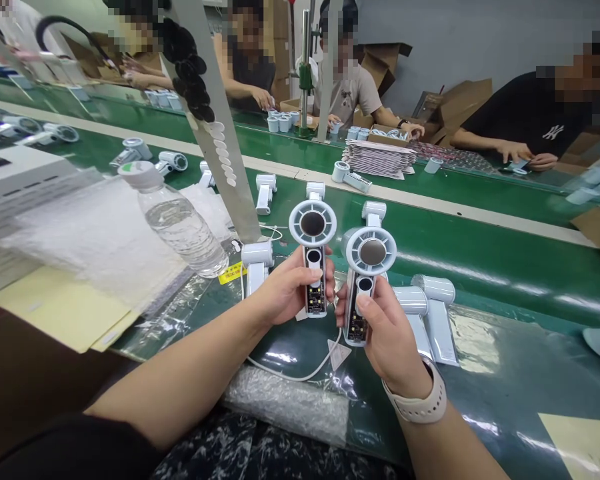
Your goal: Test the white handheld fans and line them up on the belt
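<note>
**A:** What have I got in each hand right now?

**B:** Your left hand is wrapped round the handle of the left fan, thumb pressed on the front just under the oval button. Your right hand grips the right fan the same way, thumb on the handle's face. Both fans are held upright, side by side, just above the green surface, round heads up and facing me.

**A:** How do they feel to handle, by the look of them?

**B:** I'd judge them light and rigid: thin white plastic shells, glossy, so a bit slippery under a dry thumb. The lower part of each handle looks open, with what I take for a bare circuit board showing, though the view is too small there to be sure. I'd keep fingers off that patch and off the dark centre disc of the head.

**A:** So where do I hold?

**B:** On the sides of the handle, as I have them now, fingers behind and thumb in front. The ring of the head seems the more fragile part.

**A:** Anything close by to mind?

**B:** A water bottle lies tilted to the left, a white cable runs under my hands, and more white fans lie just right of the right fan.
</note>
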Action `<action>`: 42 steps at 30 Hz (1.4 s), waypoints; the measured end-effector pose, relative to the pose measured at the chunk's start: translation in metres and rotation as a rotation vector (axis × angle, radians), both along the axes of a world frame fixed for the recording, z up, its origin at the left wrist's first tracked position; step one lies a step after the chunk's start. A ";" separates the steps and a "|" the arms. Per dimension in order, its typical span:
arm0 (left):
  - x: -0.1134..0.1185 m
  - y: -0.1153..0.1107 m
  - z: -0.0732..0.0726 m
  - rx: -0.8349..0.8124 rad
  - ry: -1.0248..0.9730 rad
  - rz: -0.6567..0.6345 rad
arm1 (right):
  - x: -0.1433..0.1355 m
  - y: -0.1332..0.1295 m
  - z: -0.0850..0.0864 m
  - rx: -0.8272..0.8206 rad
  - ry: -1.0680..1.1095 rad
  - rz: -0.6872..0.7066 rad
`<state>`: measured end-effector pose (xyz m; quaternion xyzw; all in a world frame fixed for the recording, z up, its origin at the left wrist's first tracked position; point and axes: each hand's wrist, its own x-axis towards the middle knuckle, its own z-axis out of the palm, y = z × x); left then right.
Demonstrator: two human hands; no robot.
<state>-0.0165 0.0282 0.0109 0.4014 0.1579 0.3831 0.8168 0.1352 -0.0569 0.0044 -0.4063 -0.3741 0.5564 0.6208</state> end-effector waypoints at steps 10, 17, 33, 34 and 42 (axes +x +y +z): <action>0.003 -0.002 0.001 0.017 0.043 -0.029 | 0.000 0.005 -0.009 -0.057 0.020 -0.017; 0.004 -0.001 -0.004 0.012 0.021 -0.027 | 0.000 0.003 -0.011 -0.036 -0.007 -0.046; 0.005 0.005 -0.009 0.053 0.242 0.100 | 0.000 0.007 -0.002 -0.095 0.138 -0.084; 0.005 0.005 -0.009 0.075 0.265 0.121 | 0.001 0.007 -0.002 -0.084 0.150 -0.088; 0.003 -0.002 -0.011 0.124 0.283 0.137 | 0.004 0.007 0.000 -0.137 0.231 -0.053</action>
